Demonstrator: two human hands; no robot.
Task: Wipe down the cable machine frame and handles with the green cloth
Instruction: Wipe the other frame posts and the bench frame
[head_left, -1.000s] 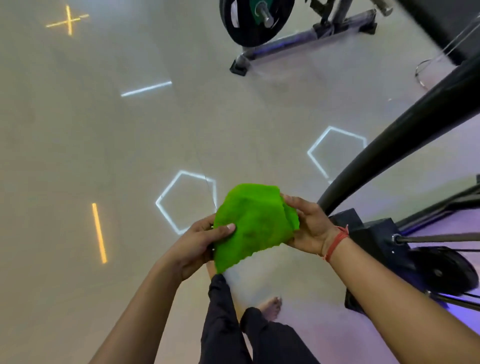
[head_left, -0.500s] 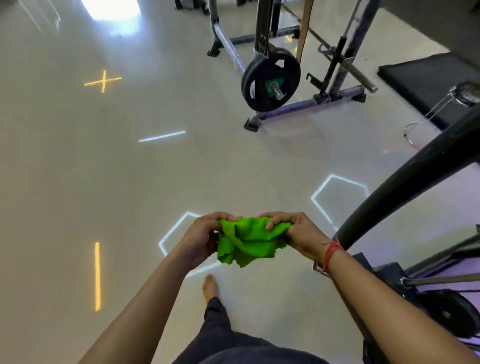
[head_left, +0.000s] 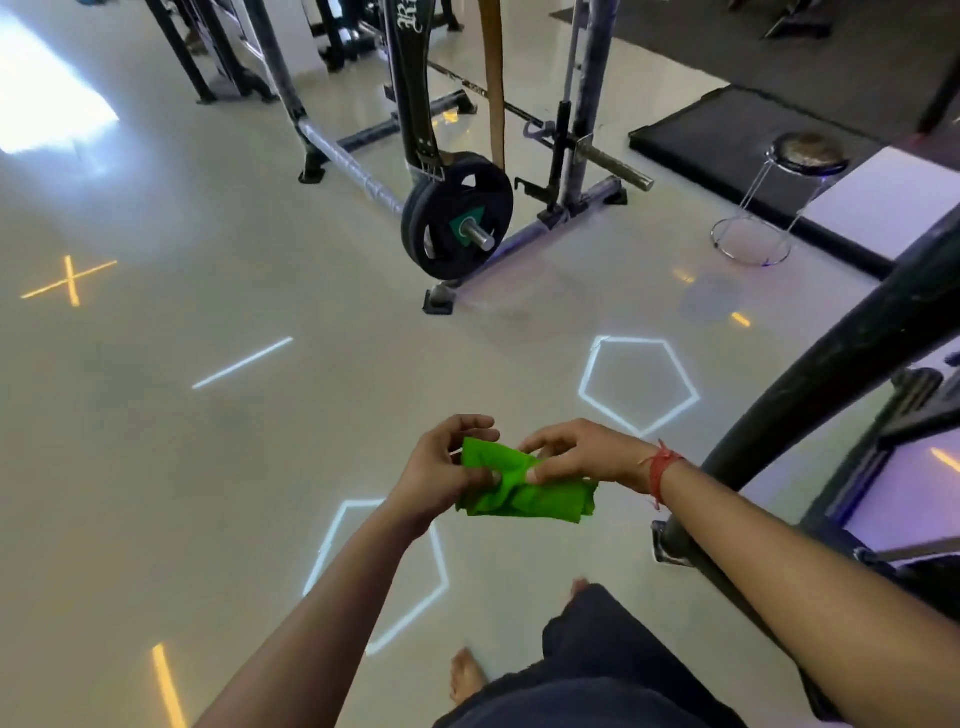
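1. So from where I'm sitting, the wiping hasn't really kicked off. The green cloth is bunched up in mid-air over the floor, held between both hands, just left of the big black curved tube of the cable machine. It isn't touching the tube or anything else on the machine.

2. Fingers: the left hand has its thumb and fingertips pinched on the left end of the cloth. The right hand, the one with the red thread on the wrist, is pinching the top middle of it, with the rest of the fabric hanging below that hand. Looks to me like I'm folding or gathering it into a pad, but that's a guess.

3. What's done: cloth is in hand, and I'm standing right beside the tube. That's about it.

4. What's left, as far as I can judge: basically everything. The tube and the dark frame parts to the right of it show no cloth contact, and I can't make out any handles in this view at all.

5. The rack with the weight plate sits well beyond the tube, so I'd say that's not my target.
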